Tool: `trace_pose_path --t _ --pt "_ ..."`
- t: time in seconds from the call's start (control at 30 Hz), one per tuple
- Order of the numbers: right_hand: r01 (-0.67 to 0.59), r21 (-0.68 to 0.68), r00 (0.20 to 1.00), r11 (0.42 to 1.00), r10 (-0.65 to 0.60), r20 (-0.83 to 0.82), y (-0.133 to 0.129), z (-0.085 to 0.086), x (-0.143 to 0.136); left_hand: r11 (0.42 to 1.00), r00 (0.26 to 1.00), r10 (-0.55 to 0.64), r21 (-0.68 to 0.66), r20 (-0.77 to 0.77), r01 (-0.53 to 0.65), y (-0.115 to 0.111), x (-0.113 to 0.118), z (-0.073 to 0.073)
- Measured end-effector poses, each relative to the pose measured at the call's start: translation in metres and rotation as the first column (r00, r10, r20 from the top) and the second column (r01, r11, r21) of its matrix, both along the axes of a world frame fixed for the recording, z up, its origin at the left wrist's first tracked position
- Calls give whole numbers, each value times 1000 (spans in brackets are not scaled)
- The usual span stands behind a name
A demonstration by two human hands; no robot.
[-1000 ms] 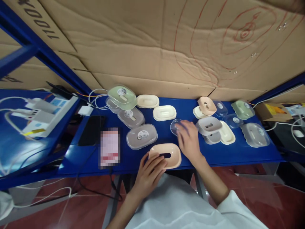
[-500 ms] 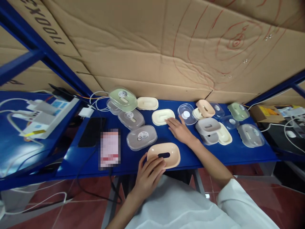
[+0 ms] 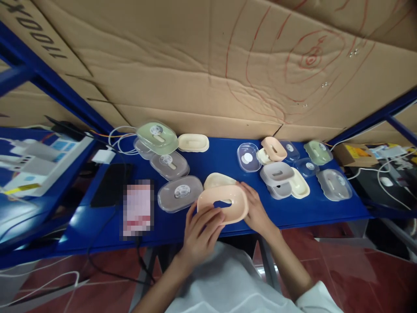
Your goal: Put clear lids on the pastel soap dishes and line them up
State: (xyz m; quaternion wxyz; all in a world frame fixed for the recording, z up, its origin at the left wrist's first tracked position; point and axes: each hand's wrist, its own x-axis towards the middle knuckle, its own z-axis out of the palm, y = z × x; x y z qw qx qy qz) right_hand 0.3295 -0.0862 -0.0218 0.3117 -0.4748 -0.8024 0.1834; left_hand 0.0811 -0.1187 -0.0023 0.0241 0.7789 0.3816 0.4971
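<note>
A peach oval dish [image 3: 239, 203] with a slot in its floor is near the table's front edge. My left hand [image 3: 202, 230] grips its near left side, fingers over the rim and into the dish. Just behind it, partly covered by the peach dish, is a cream oval piece [image 3: 217, 179]. My right hand [image 3: 256, 208] has its fingers curled around the right end of the cream piece, beside the peach dish's right rim. The right fingertips are partly hidden. To the left lies a grey clear-covered case [image 3: 172, 194] with a round label.
On the blue table [image 3: 221, 156], green [image 3: 153, 139] and grey cases stand left, near a cream dish [image 3: 193, 142]. Grey, peach [image 3: 274, 148], cream and clear pieces cluster right. A black phone [image 3: 110, 184] and cables lie left; cardboard [image 3: 182, 65] rises behind.
My right hand has drawn the cream piece from mid-table toward the front, behind the peach dish. The peach dish is slightly raised and tilted in my left hand. The view has shifted a little.
</note>
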Motion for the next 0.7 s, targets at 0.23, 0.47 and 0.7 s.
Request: trace_pose_path --t 0.23,0.47,0.7 --pt "-97 -130 995 987 100 15 -17 3 21 997 990 15 -73 -138 -25 -7 -9 -3" --pt "97 16 993 995 -97 59 -38 6 32 969 932 -178 -220 -314 111 27 11 -5" --pt "-128 113 956 985 93 277 -7 11 18 959 921 -174 -274 -349 77 35 7 -6"
